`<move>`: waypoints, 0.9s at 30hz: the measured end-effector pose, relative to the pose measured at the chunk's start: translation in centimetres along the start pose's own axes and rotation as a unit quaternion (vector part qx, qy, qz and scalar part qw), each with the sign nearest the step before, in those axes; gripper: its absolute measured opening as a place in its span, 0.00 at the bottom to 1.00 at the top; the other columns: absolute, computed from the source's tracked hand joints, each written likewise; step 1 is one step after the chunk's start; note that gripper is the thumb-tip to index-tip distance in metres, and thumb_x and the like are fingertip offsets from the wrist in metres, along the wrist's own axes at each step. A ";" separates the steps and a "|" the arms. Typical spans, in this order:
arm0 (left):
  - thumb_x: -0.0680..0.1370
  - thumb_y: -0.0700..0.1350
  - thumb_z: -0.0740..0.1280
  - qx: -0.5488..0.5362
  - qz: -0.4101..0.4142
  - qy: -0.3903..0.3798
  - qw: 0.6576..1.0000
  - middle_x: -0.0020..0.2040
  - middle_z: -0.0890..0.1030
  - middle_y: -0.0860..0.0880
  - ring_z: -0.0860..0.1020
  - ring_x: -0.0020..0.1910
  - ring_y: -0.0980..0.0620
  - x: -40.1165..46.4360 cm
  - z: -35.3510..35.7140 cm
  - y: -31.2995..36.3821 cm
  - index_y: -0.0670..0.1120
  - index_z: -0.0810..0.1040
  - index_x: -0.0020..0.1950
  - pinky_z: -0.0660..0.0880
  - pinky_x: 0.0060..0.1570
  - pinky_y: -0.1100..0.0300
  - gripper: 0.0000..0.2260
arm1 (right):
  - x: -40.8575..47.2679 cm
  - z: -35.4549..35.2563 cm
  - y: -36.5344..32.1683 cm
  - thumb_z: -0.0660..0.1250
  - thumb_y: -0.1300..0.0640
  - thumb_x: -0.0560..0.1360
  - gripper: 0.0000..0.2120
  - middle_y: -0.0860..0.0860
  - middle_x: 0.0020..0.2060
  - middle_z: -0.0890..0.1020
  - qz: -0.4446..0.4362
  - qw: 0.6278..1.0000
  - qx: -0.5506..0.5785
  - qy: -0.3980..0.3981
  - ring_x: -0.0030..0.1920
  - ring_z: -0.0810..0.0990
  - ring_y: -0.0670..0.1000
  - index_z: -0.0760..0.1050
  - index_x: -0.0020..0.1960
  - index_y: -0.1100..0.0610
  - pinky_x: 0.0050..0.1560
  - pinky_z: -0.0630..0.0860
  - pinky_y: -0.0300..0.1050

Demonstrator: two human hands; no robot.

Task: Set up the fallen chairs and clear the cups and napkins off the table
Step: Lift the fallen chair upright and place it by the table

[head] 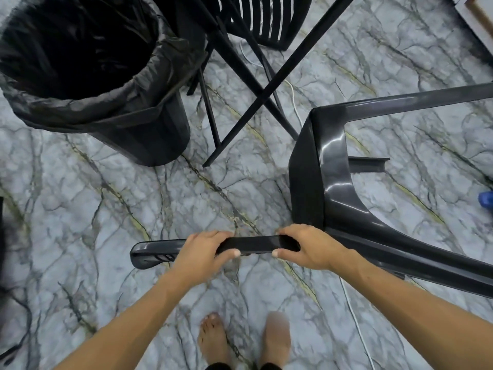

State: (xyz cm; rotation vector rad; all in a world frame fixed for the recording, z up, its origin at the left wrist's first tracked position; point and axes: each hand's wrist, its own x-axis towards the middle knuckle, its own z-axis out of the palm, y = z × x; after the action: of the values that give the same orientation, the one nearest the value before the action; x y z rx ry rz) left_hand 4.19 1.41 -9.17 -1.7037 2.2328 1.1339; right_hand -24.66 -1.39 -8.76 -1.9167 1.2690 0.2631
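A dark grey plastic chair [330, 172] lies on its side on the marbled floor, right of centre, with its legs running off to the right. One leg of the chair points left toward me, low in the view. My left hand [205, 252] and my right hand [304, 249] both grip that leg side by side, thumbs underneath. No cups or napkins are in sight.
A black bin with a black liner [88, 76] stands at the upper left. Black crossed table legs [248, 84] and a slatted black chair [266, 20] stand at the top centre. A white cable [357, 324] runs across the floor. My bare feet [245, 340] are below the hands.
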 end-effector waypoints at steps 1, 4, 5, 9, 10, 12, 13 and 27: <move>0.75 0.71 0.50 0.001 -0.007 0.008 1.000 0.63 0.78 0.58 0.75 0.62 0.55 -0.7 -0.3 -1.2 0.56 0.71 0.71 0.67 0.62 0.55 0.32 | 0.0 0.1 -0.1 0.61 0.31 0.74 0.28 0.49 0.53 0.80 0.002 1.000 -0.009 0.003 0.51 0.78 0.50 0.74 0.61 0.52 0.53 0.78 0.50; 0.74 0.74 0.48 -0.008 -0.024 0.017 1.000 0.59 0.79 0.59 0.75 0.58 0.57 -2.2 -1.2 -4.5 0.57 0.72 0.69 0.69 0.60 0.57 0.33 | 0.3 0.6 -0.9 0.57 0.31 0.75 0.26 0.48 0.50 0.79 -0.007 0.999 -0.039 0.009 0.50 0.76 0.49 0.73 0.58 0.50 0.52 0.75 0.48; 0.74 0.74 0.49 -0.014 -0.023 0.017 0.999 0.57 0.79 0.60 0.76 0.56 0.58 -2.3 -1.6 -5.4 0.58 0.73 0.68 0.71 0.58 0.57 0.32 | 0.6 0.9 -1.3 0.56 0.30 0.75 0.26 0.47 0.50 0.79 -0.010 0.999 -0.045 0.010 0.49 0.76 0.49 0.73 0.58 0.50 0.52 0.74 0.48; 0.74 0.74 0.50 -0.015 -0.024 0.029 0.999 0.55 0.80 0.60 0.76 0.54 0.58 -2.9 -1.9 -7.4 0.58 0.74 0.67 0.73 0.55 0.56 0.31 | 2.8 2.2 -3.7 0.56 0.30 0.75 0.25 0.47 0.45 0.78 -0.038 0.998 -0.036 0.017 0.44 0.75 0.49 0.72 0.53 0.51 0.45 0.69 0.47; 0.75 0.73 0.49 -0.009 -0.023 0.033 0.999 0.57 0.80 0.59 0.76 0.56 0.56 -3.1 -1.8 -7.5 0.58 0.74 0.68 0.72 0.57 0.55 0.31 | 3.5 2.6 -4.7 0.56 0.30 0.76 0.24 0.48 0.43 0.77 -0.048 0.998 -0.030 0.016 0.42 0.75 0.50 0.72 0.51 0.51 0.42 0.68 0.47; 0.74 0.74 0.47 -0.001 -0.018 0.033 0.999 0.59 0.79 0.58 0.76 0.58 0.54 -3.1 -1.6 -7.6 0.57 0.73 0.68 0.69 0.57 0.54 0.33 | 4.9 3.6 -6.8 0.56 0.31 0.76 0.24 0.49 0.40 0.76 -0.064 0.998 -0.019 0.017 0.38 0.73 0.51 0.70 0.48 0.52 0.39 0.66 0.47; 0.74 0.75 0.45 0.005 -0.013 0.033 0.999 0.58 0.80 0.58 0.77 0.57 0.53 -3.0 -1.5 -7.6 0.57 0.73 0.68 0.69 0.55 0.54 0.35 | 5.6 4.0 -7.7 0.57 0.32 0.76 0.23 0.50 0.39 0.76 -0.068 0.997 -0.014 0.020 0.37 0.73 0.52 0.70 0.46 0.53 0.38 0.66 0.48; 0.73 0.74 0.48 0.018 0.021 0.060 0.998 0.43 0.72 0.63 0.72 0.45 0.54 -2.8 -1.2 -8.1 0.58 0.74 0.63 0.71 0.50 0.49 0.30 | 6.3 6.4 -9.3 0.61 0.33 0.74 0.22 0.50 0.36 0.76 -0.052 0.992 -0.021 0.110 0.38 0.73 0.51 0.71 0.42 0.53 0.35 0.63 0.46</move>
State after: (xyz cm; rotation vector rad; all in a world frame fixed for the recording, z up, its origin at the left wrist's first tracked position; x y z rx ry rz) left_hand 12.68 2.14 -10.83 -1.7635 2.3544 1.0174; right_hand -12.29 0.55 -11.79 -2.0856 1.3082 0.0239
